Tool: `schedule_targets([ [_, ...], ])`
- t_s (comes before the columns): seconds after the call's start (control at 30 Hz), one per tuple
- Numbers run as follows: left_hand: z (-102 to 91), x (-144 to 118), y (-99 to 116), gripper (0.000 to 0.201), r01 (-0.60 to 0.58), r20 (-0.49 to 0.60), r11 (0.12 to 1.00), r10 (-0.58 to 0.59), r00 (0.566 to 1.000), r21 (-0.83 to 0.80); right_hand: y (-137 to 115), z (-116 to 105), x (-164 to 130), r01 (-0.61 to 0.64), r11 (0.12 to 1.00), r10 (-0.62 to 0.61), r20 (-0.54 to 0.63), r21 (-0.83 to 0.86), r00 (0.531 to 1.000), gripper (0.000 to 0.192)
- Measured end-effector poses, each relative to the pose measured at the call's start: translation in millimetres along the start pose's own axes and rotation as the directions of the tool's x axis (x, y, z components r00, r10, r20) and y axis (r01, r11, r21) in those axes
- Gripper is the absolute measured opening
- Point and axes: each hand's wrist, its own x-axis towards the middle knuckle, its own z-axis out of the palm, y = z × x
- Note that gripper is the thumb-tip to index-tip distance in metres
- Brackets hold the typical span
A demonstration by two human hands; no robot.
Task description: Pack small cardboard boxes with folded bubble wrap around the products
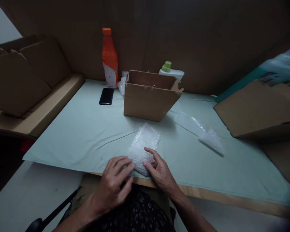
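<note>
A flat bubble-wrap packet point(143, 138) lies on the cloth near the table's front edge; what is inside it, if anything, cannot be made out. My left hand point(117, 177) is at its lower left corner, fingers loosely bent and the fingertips touching or nearly touching the wrap. Over its lower right side rests my right hand point(161, 172), thumb and index finger apart and the other fingers curled. Neither hand visibly grips the packet. Just behind it stands an open cardboard box point(149, 101), whose inside floor is hidden.
Loose bubble-wrap strips point(200, 130) lie to the right. A black phone point(106, 96) and an orange bottle point(110, 61) stand back left; a white bottle with a green cap point(167, 66) is behind the box. Cardboard pieces point(261, 109) flank the table point(82, 129) on both sides.
</note>
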Motion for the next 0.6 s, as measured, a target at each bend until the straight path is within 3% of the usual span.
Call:
schedule_targets([
  [0.1, 13.7, 17, -8, 0.052, -0.105, 0.224, 0.990, 0.082, 0.971, 0.094, 2, -7, -6, 0.060, 0.988, -0.069, -0.059, -0.141, 0.996, 0.048],
  [0.2, 19.8, 30, -18, 0.048, -0.120, 0.346, 0.986, 0.074, 0.935, 0.113, -2, -14, -23, 0.210, 0.858, -0.323, -0.176, -0.468, 0.930, 0.048],
  [0.27, 20.7, 34, -22, 0.043, -0.141, 0.365, 0.981, 0.082, 0.927, 0.137, -6, -13, -32, 0.321, 0.737, -0.460, -0.093, -0.595, 0.883, 0.047],
  [0.33, 20.1, 37, -23, 0.040, -0.165, 0.358, 0.972, 0.097, 0.929, 0.166, -9, -7, -34, 0.409, 0.676, -0.493, 0.037, -0.613, 0.869, 0.047],
  [0.4, 17.4, 39, -20, 0.037, -0.164, 0.361, 0.972, 0.094, 0.928, 0.168, -9, -2, -30, 0.439, 0.687, -0.482, 0.088, -0.579, 0.872, 0.041],
  [0.53, 9.3, 45, -14, 0.034, -0.079, 0.402, 0.994, 0.041, 0.915, 0.079, -3, -7, -19, 0.383, 0.841, -0.398, 0.042, -0.381, 0.916, 0.030],
  [0.6, 9.3, 49, -15, 0.037, -0.042, 0.385, 0.998, 0.021, 0.923, 0.045, 0, -15, -19, 0.366, 0.846, -0.399, -0.006, -0.388, 0.917, 0.029],
])
